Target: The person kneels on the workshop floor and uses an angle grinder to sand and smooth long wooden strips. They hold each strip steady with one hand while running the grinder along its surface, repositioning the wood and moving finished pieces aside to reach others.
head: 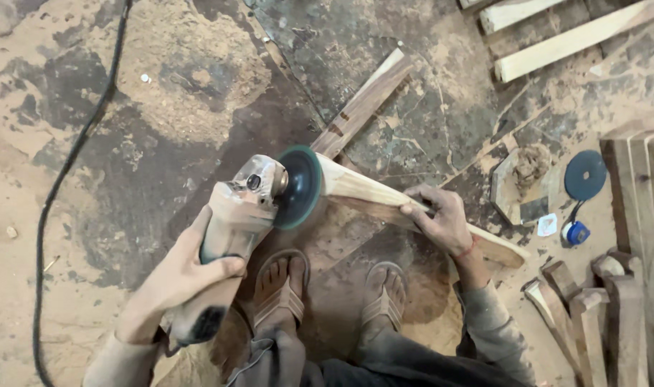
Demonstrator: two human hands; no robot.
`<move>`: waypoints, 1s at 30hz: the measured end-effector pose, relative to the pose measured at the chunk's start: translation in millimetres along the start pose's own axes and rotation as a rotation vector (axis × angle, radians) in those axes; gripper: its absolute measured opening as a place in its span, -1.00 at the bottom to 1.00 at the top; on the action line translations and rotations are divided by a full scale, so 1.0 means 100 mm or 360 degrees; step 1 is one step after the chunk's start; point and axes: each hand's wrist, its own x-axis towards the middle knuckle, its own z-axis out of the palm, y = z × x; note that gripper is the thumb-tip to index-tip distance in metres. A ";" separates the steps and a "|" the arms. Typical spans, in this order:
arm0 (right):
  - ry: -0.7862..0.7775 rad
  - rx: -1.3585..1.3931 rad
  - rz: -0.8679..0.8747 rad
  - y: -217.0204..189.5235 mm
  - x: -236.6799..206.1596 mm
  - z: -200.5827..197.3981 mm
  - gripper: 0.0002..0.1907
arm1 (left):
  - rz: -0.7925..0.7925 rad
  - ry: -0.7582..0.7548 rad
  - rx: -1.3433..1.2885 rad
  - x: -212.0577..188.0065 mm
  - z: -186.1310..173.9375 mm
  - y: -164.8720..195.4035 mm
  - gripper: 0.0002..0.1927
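Note:
My left hand (pixel 180 276) grips the body of a dusty angle grinder (pixel 230 229). Its round dark-green disc (pixel 300 188) presses against the end of a pale curved wooden piece (pixel 363 195). My right hand (pixel 438 218) clasps that wooden piece near its middle, fingers wrapped over the top edge. The piece slants down to the right, its far end (pixel 503 251) near the floor. My two feet in sandals (pixel 280 290) stand just below the work.
A black power cable (pixel 62 179) runs down the left over a sawdust-covered floor. A dark wooden strip (pixel 359 107) lies behind the disc. Pale planks (pixel 571 39) at top right, a spare blue disc (pixel 585 175), a small blue object (pixel 576 233), and several shaped wooden pieces (pixel 599 315) at right.

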 end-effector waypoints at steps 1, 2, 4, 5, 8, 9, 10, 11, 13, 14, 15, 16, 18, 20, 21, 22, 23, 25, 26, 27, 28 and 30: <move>-0.0007 -0.0009 0.0029 0.00 -0.01 -0.01 -0.72 | -0.0012 0.0057 0.0147 -0.03 0.06 0.05 -0.13; -0.0012 -0.0022 0.0052 -0.01 -0.01 0.00 -0.71 | -0.0017 0.0117 0.0294 -0.04 0.11 0.09 -0.13; -0.0018 -0.0020 0.0064 -0.03 -0.02 0.01 -0.71 | -0.0165 0.0163 0.0529 -0.06 0.21 0.16 -0.03; -0.0026 -0.0002 0.0058 -0.04 -0.02 0.02 -0.71 | -0.0247 0.0189 0.0644 -0.08 0.26 0.18 0.02; -0.0022 -0.0048 0.0021 -0.05 0.00 0.06 -0.70 | -0.0223 0.0165 0.0893 -0.16 0.43 0.18 0.19; -0.0009 -0.0092 0.0022 -0.06 -0.01 0.06 -0.70 | -0.0264 0.0156 0.1013 -0.20 0.49 0.16 0.22; 0.0010 -0.0074 -0.0010 -0.06 0.00 0.06 -0.70 | -0.0284 0.0134 0.1128 -0.22 0.56 0.12 0.24; 0.0052 -0.0070 -0.0038 -0.06 0.00 0.04 -0.69 | -0.0276 0.0104 0.1247 -0.20 0.64 0.05 0.26; 0.0015 -0.0093 0.0039 -0.07 -0.02 -0.01 -0.69 | -0.0275 0.0061 0.1422 -0.14 0.76 -0.09 0.35; 0.0055 -0.0105 0.0022 -0.08 -0.03 -0.04 -0.68 | -0.0288 0.0051 0.1517 -0.10 0.77 -0.17 0.40; 0.0072 -0.0107 0.0001 -0.09 -0.04 -0.05 -0.67 | -0.0164 0.0113 0.1501 -0.10 0.76 -0.23 0.40; 0.0070 -0.0102 -0.0025 -0.10 -0.05 -0.07 -0.66 | -0.0060 0.0183 0.1475 -0.11 0.74 -0.29 0.39; 0.0072 -0.0059 -0.0009 -0.11 -0.06 -0.10 -0.66 | -0.0120 0.0278 0.1411 -0.11 0.68 -0.36 0.41; 0.0048 -0.0035 -0.0001 -0.11 -0.06 -0.12 -0.67 | -0.0437 0.0333 0.1336 -0.13 0.61 -0.37 0.46; 0.0032 -0.0034 0.0009 -0.11 -0.07 -0.15 -0.68 | -0.0311 0.0302 0.0997 -0.14 0.55 -0.34 0.27; 0.0010 -0.0024 0.0018 -0.09 -0.09 -0.15 -0.68 | -0.0189 0.0283 0.0662 -0.13 0.43 -0.30 0.09; 0.0027 -0.0003 0.0009 -0.08 -0.11 -0.16 -0.69 | -0.0071 0.0282 0.0331 -0.11 0.32 -0.26 -0.09; -0.0011 0.0035 0.0054 -0.05 -0.15 -0.18 -0.70 | -0.0371 0.0193 -0.0176 -0.06 0.19 -0.18 -0.13; -0.0047 0.0043 0.0110 -0.03 -0.16 -0.18 -0.71 | -0.0499 0.0150 -0.0431 -0.07 0.13 -0.14 -0.15; -0.0055 0.0059 0.0102 -0.01 -0.17 -0.18 -0.71 | -0.0515 0.0080 -0.0595 -0.07 0.09 -0.12 -0.19; -0.0054 0.0078 0.0109 0.01 -0.18 -0.18 -0.71 | -0.0535 -0.0004 -0.0752 -0.04 0.09 -0.11 -0.22; -0.0013 0.0065 0.0099 0.04 -0.19 -0.15 -0.71 | -0.0534 -0.0094 -0.0930 0.00 0.09 -0.12 -0.24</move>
